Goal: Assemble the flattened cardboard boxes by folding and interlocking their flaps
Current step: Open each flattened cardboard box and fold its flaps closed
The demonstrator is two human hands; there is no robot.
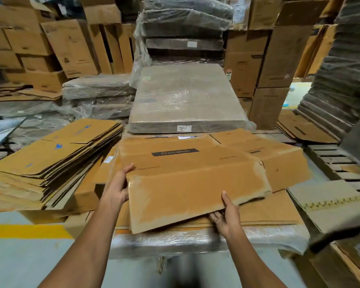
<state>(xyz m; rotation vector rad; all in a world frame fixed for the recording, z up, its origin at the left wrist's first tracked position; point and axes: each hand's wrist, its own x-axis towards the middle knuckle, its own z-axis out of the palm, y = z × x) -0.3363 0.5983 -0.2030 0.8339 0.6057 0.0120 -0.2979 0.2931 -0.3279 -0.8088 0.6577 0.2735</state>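
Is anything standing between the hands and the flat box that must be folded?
Nothing visible is. The left hand holds the left edge of the flattened box, and the right hand pinches its near edge, thumb on top, fingers below.

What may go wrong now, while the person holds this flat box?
The flattened box has a frayed, torn right corner; folding may rip it further.
The right grip pinches only the near edge, so the box may slip.
The uneven stack at left could slide if bumped.
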